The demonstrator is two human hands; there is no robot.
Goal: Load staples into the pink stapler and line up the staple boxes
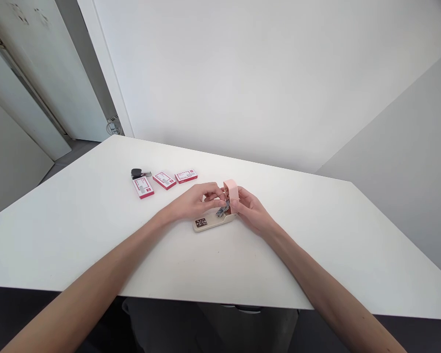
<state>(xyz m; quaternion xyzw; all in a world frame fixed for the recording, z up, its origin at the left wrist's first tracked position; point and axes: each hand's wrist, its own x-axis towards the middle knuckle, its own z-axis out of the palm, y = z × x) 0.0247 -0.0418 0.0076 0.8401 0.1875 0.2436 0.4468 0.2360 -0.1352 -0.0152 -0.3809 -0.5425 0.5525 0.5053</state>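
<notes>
A stapler (213, 221) lies on the white table (77, 230) with its pink top (231, 191) swung upright and its cream base flat. My right hand (250, 210) is closed round the raised pink top from the right. My left hand (196, 200) reaches in from the left, its fingertips pinched at the metal staple channel (222, 211) inside the stapler. What the fingertips hold, if anything, is too small to make out.
Three red-and-white staple boxes (164, 180) lie in a row behind my left hand. A small black object (139, 173) rests beside the leftmost box. A white wall runs behind the table, and a door stands at the far left.
</notes>
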